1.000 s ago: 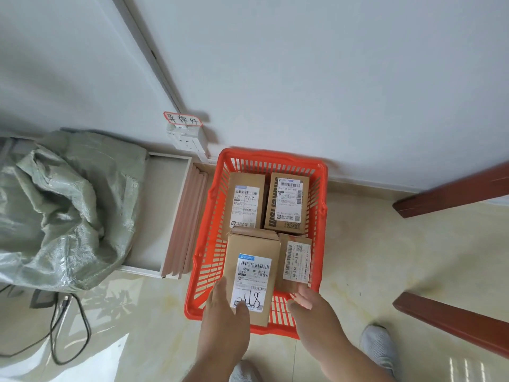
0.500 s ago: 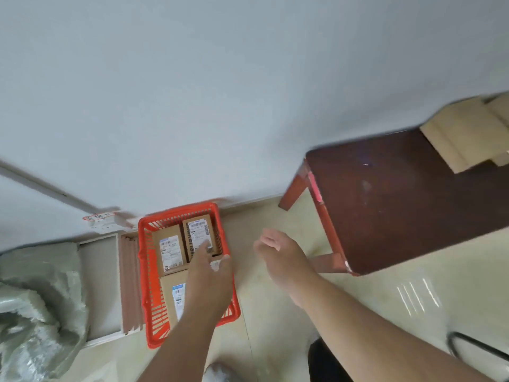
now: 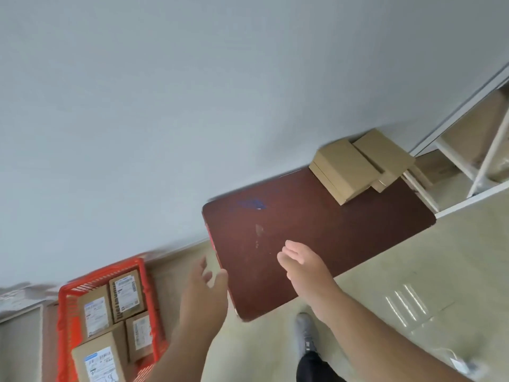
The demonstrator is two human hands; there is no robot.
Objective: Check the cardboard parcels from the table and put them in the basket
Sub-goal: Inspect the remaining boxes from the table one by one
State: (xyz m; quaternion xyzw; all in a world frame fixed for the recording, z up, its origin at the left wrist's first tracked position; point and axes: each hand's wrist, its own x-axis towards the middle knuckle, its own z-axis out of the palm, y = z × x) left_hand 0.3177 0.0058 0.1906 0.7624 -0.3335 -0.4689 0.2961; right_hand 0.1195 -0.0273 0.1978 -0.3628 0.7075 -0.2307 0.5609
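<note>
Orange basket (image 3: 64, 296) cut off at frame bottom, parcels (image 3: 126, 292) inside; left hand (image 3: 205, 293), right hand (image 3: 304, 267) loose-fingered, empty.

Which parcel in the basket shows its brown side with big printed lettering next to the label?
The far-right parcel in the orange basket, nearest the wall. Dark lettering runs along its left edge beside the white label; the other three show only white labels on plain cardboard.
</note>
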